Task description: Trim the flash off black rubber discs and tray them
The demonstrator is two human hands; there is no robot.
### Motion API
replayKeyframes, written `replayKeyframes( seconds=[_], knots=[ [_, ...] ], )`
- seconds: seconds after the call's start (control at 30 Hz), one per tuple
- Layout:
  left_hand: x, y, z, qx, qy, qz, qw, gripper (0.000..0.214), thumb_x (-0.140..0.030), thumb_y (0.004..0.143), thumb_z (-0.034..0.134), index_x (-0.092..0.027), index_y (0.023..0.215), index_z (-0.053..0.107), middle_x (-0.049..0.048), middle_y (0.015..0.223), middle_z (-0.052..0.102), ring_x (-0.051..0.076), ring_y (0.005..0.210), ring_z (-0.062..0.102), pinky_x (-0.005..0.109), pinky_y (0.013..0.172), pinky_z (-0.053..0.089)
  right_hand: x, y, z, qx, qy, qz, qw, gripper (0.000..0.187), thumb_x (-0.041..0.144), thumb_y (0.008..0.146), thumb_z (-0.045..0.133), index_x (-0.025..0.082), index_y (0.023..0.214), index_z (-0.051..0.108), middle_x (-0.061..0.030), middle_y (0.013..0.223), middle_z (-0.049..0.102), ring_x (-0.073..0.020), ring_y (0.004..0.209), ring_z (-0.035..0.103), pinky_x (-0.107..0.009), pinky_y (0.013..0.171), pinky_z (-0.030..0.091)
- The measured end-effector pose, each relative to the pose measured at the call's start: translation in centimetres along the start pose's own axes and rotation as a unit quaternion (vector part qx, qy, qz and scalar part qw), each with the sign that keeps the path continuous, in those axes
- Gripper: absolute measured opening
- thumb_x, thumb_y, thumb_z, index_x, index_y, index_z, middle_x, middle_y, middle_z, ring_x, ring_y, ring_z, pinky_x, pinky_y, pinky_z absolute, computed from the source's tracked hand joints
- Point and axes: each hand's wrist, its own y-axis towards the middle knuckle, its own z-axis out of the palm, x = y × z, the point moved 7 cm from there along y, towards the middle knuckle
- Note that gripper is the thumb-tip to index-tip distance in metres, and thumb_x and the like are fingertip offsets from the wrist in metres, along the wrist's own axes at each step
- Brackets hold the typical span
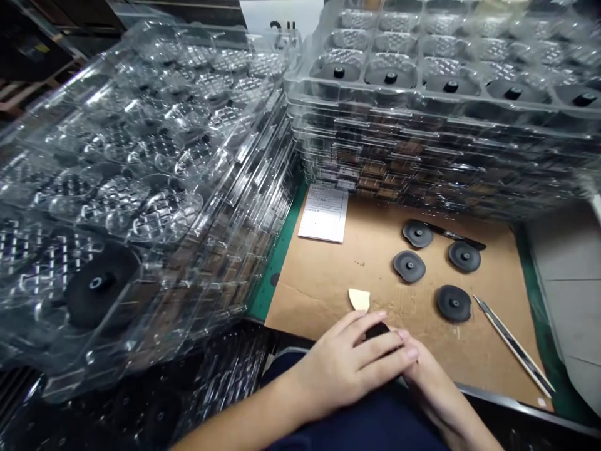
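My left hand (pixel 345 363) lies over a black part (pixel 377 330) at the front edge of the cardboard, its fingers bent across it. From the other side, my right hand (pixel 427 373) grips the same part, with most of its fingers hidden. Only a dark edge of the part shows; it resembles the black round discs nearby. Just beyond my left fingertips is a small cream-coloured piece (pixel 359 299). Several black discs with raised hubs rest on the cardboard, the closest one (pixel 453 303) to the right of my hands.
Stacked clear plastic trays rise at the left (pixel 220 207) and back (pixel 422 131), some pockets holding black discs. A printed paper (pixel 323 214) lies on the cardboard sheet (pixel 323 282). A black-handled knife (pixel 453 235) and a slim pen-like tool (pixel 514 344) lie at the right.
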Motion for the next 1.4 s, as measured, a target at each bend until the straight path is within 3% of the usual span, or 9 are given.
replayKeyframes(
  seconds=[0.17,0.23,0.3,0.4,0.5,0.67,0.9,1.07,1.4],
  knots=[
    [1.8,-2.2,-1.1,-0.132,-0.107,-0.051,0.984,0.078,-0.002,0.08,0.056,-0.032,0.144,0.024,0.0107,0.141,0.047,0.03,0.131,0.041,0.054,0.104,0.036,1.9,2.0,2.3,0.062,-0.106,-0.027,0.992,0.063,0.069,0.08,0.045,0.021,0.117,0.061,-0.0114,0.105,0.066,-0.0262,0.102,0.061,-0.042,0.095,0.045],
    [3.5,-3.3,-1.3,-0.209,-0.213,-0.127,0.946,0.076,-0.004,0.075,0.064,-0.035,0.139,0.034,0.0098,0.142,0.046,0.03,0.129,0.044,0.053,0.106,0.035,1.8,2.7,2.3,0.071,-0.153,-0.022,0.985,0.063,0.068,0.082,0.042,0.02,0.12,0.058,-0.0091,0.093,0.066,-0.0216,0.081,0.066,-0.035,0.078,0.053],
    [6.1,-4.7,-0.7,-0.289,-0.377,-0.257,0.841,0.061,-0.014,0.078,0.066,-0.033,0.132,0.043,0.0102,0.141,0.047,0.029,0.125,0.049,0.049,0.105,0.037,1.8,3.6,1.0,0.005,-0.225,-0.029,0.974,0.055,0.061,0.086,0.044,0.021,0.122,0.055,-0.006,0.087,0.062,-0.0155,0.06,0.063,-0.028,0.06,0.054],
    [8.5,-5.8,1.7,-0.349,-0.612,-0.371,0.605,0.045,-0.035,0.087,0.055,-0.027,0.129,0.042,0.014,0.135,0.051,0.029,0.115,0.057,0.049,0.104,0.038,2.4,4.4,-0.9,-0.151,-0.422,-0.109,0.887,0.041,0.047,0.088,0.05,0.022,0.121,0.056,-0.0076,0.095,0.056,-0.0141,0.059,0.06,-0.028,0.056,0.052],
    [9.4,-5.6,2.5,-0.37,-0.69,-0.369,0.5,0.051,-0.039,0.084,0.059,-0.025,0.129,0.04,0.0147,0.134,0.051,0.029,0.115,0.058,0.048,0.106,0.035,1.5,5.0,0.1,-0.151,-0.505,-0.173,0.832,0.031,0.037,0.09,0.049,0.025,0.116,0.06,-0.0098,0.099,0.057,-0.02,0.077,0.061,-0.033,0.067,0.052],
    [10.6,-5.8,2.9,-0.399,-0.686,-0.356,0.494,0.053,-0.028,0.079,0.068,-0.025,0.124,0.043,0.013,0.136,0.049,0.029,0.123,0.05,0.044,0.109,0.032,1.1,5.2,1.4,-0.079,-0.473,-0.189,0.857,0.023,0.025,0.092,0.047,0.026,0.108,0.063,-0.0045,0.089,0.065,-0.0181,0.082,0.061,-0.031,0.076,0.05],
    [11.2,-6.0,3.4,-0.411,-0.654,-0.358,0.525,0.056,-0.029,0.072,0.075,-0.026,0.121,0.049,0.0096,0.131,0.055,0.025,0.122,0.052,0.042,0.108,0.033,5.6,7.3,0.4,-0.14,-0.407,-0.166,0.887,0.021,0.028,0.093,0.045,0.02,0.108,0.058,-0.005,0.101,0.067,-0.016,0.082,0.063,-0.025,0.068,0.05],
    [11.3,-5.9,3.5,-0.403,-0.646,-0.367,0.534,0.056,-0.029,0.07,0.076,-0.028,0.119,0.051,0.0078,0.133,0.053,0.027,0.123,0.05,0.042,0.105,0.038,5.1,8.0,3.1,-0.066,-0.425,-0.158,0.889,0.019,0.023,0.089,0.051,0.023,0.102,0.065,-0.0014,0.09,0.07,-0.0148,0.074,0.063,-0.024,0.069,0.049],
    [11.3,-6.0,3.6,-0.398,-0.644,-0.367,0.541,0.054,-0.03,0.072,0.074,-0.029,0.121,0.051,0.0078,0.132,0.054,0.026,0.121,0.052,0.038,0.103,0.04,5.1,7.4,3.4,-0.04,-0.438,-0.144,0.886,0.019,0.021,0.09,0.049,0.023,0.099,0.065,-0.0002,0.092,0.071,-0.0141,0.079,0.065,-0.023,0.071,0.05]
  ],
)
